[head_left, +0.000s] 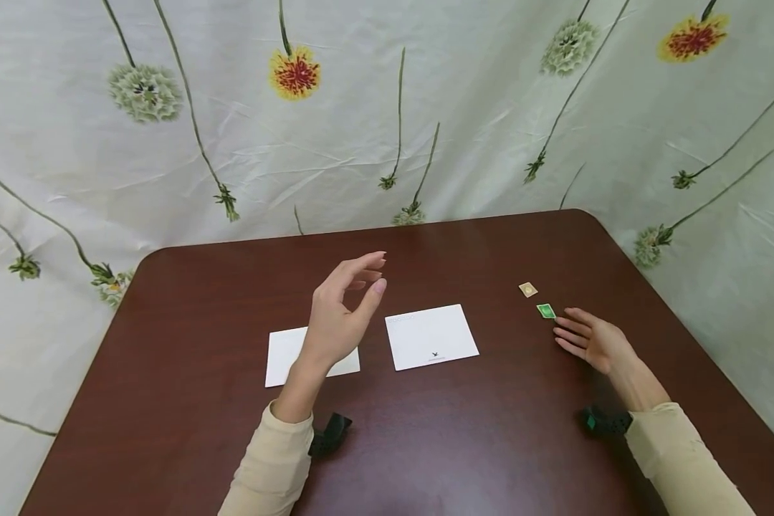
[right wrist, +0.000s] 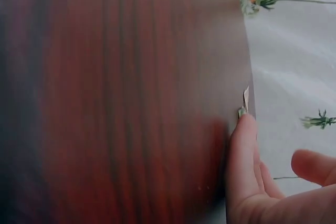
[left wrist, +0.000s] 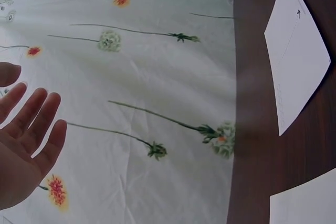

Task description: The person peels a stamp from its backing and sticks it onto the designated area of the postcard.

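Note:
My left hand [head_left: 340, 315] is raised over the left white card [head_left: 286, 355], hiding part of it. Its fingers are relaxed, with the thumb apart and nothing between them; the left wrist view shows the palm and spread fingers [left wrist: 46, 121]. A second white card [head_left: 432, 337], with a small dark bird mark near its lower edge, lies to the right of that hand. At the right, my right hand [head_left: 593, 342] reaches its loosely straight fingers to a small green stamp [head_left: 546, 311]; whether they touch cannot be told. Just beyond lies a beige stamp [head_left: 527, 289].
Everything lies on a dark reddish-brown table [head_left: 426, 444] with rounded far corners. A pale cloth [head_left: 348, 143] printed with flowers hangs behind and beside it. Black straps with small devices [head_left: 330, 434] are on both wrists.

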{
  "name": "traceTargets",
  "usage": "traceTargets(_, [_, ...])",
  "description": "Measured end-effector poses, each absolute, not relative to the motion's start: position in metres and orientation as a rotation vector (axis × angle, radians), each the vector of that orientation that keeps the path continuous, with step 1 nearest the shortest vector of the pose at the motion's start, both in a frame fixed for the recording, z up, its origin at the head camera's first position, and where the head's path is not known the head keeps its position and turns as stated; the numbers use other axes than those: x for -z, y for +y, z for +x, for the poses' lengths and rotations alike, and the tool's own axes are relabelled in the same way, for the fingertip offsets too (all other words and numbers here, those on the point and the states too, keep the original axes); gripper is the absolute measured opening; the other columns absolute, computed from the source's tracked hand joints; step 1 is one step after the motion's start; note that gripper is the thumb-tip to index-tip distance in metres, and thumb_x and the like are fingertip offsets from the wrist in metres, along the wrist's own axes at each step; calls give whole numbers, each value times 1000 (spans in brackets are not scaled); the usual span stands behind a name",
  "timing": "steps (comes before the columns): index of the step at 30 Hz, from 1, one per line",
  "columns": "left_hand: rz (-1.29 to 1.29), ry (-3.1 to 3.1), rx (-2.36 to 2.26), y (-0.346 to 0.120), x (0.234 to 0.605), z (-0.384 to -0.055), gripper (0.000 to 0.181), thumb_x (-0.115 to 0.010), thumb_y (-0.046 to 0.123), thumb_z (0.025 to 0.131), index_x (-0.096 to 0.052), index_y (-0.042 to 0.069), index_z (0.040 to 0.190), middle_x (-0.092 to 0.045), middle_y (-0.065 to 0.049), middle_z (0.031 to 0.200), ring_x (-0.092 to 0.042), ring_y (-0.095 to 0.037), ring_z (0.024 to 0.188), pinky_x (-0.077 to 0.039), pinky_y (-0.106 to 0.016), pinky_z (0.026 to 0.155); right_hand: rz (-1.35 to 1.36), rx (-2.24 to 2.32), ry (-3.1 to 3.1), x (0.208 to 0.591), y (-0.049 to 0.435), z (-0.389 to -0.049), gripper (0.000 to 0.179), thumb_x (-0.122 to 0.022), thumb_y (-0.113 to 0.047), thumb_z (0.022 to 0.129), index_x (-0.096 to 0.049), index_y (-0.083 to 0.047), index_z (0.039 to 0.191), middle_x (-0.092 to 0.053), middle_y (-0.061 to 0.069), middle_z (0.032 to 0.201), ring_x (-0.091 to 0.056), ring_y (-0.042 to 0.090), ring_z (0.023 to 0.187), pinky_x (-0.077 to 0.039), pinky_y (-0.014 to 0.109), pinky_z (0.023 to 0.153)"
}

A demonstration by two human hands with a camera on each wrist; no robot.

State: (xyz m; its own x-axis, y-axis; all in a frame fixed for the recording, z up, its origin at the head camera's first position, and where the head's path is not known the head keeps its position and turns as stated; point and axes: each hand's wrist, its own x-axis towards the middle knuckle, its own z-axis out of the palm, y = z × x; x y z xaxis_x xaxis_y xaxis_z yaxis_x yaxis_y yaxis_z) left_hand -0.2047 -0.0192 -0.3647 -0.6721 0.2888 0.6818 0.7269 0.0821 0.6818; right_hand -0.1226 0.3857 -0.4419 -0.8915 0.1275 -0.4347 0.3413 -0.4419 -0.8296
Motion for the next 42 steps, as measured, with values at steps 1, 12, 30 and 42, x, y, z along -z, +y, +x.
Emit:
traceTargets(1, [-1004,-1996,1618,-19,365,-205,35,-63,4,91,-61,8,126,-63,-5,113,-62,-19,98,-49,-45,82,682,2424,1630,442,386,-125,41,-45,-23,102,-35,-10,140,-66,-4,92,-66,12,86,-51,31,84])
traceTargets(12, [-961,-2012,1636,-23,368,-205,34,-63,4,91,-61,9,125,-64,-4,112,-61,-16,96,-49,-43,82,721,1673,2376,436,377,-152,50,-50,-26,100,-41,10,134,-63,-5,79,-62,7,68,-53,23,67])
traceTargets(30, [-932,-2053,1640,-23,372,-205,33,-63,5,92,-62,9,124,-64,-4,112,-61,-15,96,-49,-38,82,791,1077,2818,443,365,-168,30,-68,-24,87,-61,2,101,-59,10,87,-52,23,73,-40,33,60])
traceTargets(42, [-967,-2053,1642,-20,371,-207,33,-64,5,91,-62,9,124,-64,-5,112,-61,-16,96,-49,-39,81,830,1468,2683,446,374,-152,39,-59,-18,94,-55,8,123,-60,14,104,-56,13,76,-48,24,64])
